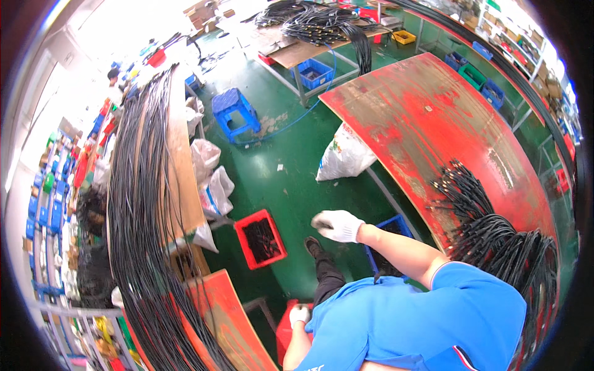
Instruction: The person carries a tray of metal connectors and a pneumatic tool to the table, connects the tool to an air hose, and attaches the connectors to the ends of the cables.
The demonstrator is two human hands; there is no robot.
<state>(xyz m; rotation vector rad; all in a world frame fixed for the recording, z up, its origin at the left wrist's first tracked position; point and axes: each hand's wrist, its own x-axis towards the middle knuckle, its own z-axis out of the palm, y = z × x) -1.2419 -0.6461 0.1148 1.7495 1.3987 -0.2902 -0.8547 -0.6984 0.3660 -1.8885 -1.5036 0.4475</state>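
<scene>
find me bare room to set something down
The right red tabletop is mostly bare beyond the cable bundle at its near end. Green floor is mostly open between the red bin and the white sack. Crowded: the left bench, where black cables run lengthwise.

On the left tabletop [185,167], long cables [133,185] are running lengthwise, and toward its right edge a bare strip is showing. Beside and below this edge, bags [205,154] are sitting. On the right tabletop [427,111], a cable bundle [495,232] is lying over the near end, its tips pointing away from this end. Below its left edge, a sack [343,154] is sitting farther away and a bin [405,224] nearer. Between both tabletops, a crate [281,241] is standing on the floor [272,167], holding short pieces [261,240]. The right hand [337,226] is hanging between crate and bin. Beyond the crate, a stool [232,108] is standing; farther away, cable coils [322,26] are lying on the far tabletop [291,57], with a tub [318,82] standing underneath.
</scene>
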